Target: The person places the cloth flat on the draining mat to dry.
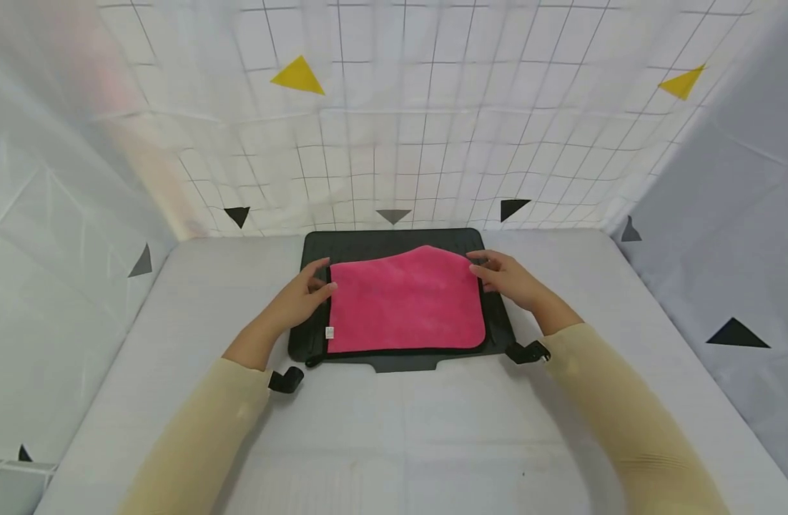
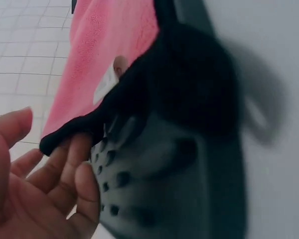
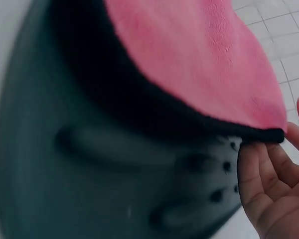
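Observation:
A pink cloth (image 1: 407,300) with black edging and a small white tag (image 1: 330,332) lies over a dark tray-like board (image 1: 368,244). Its far edge rises into a hump near the middle. My left hand (image 1: 297,299) is at the cloth's left edge; in the left wrist view its fingers (image 2: 65,164) reach beneath the black edging while the thumb stands apart from the fabric. On the other side, my right hand (image 1: 506,277) touches the far right corner. The right wrist view shows fingers (image 3: 259,169) under that corner, the thumb apart above it.
Raised bumps (image 3: 217,194) cover the board's surface. The board rests on a white-covered table (image 1: 368,443), close to a white grid-lined sheet (image 1: 394,157) behind. Pale sheets hang at both sides. A black wrist-worn device (image 1: 284,380) sits at each cuff.

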Demonstrator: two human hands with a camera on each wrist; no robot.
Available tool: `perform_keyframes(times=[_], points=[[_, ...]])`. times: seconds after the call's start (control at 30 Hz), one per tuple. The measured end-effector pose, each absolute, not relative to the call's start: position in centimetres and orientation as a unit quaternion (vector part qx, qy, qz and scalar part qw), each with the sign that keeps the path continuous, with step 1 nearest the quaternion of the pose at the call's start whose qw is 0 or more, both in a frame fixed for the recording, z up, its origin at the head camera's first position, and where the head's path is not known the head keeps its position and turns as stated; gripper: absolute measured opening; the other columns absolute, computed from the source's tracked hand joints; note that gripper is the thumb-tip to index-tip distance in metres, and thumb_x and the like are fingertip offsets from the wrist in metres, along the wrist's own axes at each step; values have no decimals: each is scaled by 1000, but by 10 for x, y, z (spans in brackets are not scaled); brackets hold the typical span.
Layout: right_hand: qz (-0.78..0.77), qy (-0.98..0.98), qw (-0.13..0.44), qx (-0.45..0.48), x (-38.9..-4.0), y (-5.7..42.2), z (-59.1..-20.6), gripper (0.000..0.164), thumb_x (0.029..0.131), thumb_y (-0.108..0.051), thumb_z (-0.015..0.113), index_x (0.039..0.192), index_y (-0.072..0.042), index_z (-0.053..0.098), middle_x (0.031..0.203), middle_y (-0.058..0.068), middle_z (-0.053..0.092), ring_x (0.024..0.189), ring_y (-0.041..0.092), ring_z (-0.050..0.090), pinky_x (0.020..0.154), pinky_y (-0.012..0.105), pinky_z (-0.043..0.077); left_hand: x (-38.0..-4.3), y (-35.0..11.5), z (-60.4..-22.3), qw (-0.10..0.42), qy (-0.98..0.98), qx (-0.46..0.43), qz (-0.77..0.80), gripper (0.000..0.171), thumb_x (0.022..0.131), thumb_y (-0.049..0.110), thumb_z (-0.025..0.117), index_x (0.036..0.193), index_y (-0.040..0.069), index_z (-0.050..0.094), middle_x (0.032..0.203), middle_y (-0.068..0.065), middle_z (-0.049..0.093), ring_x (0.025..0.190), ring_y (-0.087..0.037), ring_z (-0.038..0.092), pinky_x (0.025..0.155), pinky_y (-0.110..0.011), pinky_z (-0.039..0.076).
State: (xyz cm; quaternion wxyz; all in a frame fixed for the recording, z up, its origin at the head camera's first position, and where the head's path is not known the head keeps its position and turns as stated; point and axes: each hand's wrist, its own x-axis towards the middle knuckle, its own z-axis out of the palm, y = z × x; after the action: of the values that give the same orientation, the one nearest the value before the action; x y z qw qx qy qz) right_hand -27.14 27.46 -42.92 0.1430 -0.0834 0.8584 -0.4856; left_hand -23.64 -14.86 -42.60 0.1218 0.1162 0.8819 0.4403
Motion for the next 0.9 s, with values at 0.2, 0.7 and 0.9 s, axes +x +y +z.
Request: perform_keyframes(times=[0.2, 0.7, 0.9], points=[[-509, 850, 127, -50, -283, 266, -437, 43, 90, -38, 58, 128, -17, 52, 122, 6, 52, 110, 25, 49, 95, 46, 42, -253, -139, -435, 99, 876, 97, 462, 53, 94, 38, 51, 142, 24, 34, 130, -7, 48, 114, -25, 50, 93, -45, 44], [-526, 842, 83, -79, -249, 295, -419, 37, 82, -40, 68, 107, -14, 67, 101, 7, 65, 95, 26, 60, 91, 45, 44, -214, -154, -426, 75, 884, 107, 448, 42, 87, 50, 55, 122, 27, 56, 116, 4, 58, 109, -20, 53, 86, -39, 48], [-421, 866, 212, -167, -239, 307, -428, 18, 83, -30, 68, 94, -16, 70, 89, 6, 67, 88, 26, 60, 82, 41, 48, -201, -159, -431, 156, 899, 160, 378, 33, 85, 46, 62, 110, 25, 65, 96, 10, 65, 92, -12, 59, 79, -32, 49]])
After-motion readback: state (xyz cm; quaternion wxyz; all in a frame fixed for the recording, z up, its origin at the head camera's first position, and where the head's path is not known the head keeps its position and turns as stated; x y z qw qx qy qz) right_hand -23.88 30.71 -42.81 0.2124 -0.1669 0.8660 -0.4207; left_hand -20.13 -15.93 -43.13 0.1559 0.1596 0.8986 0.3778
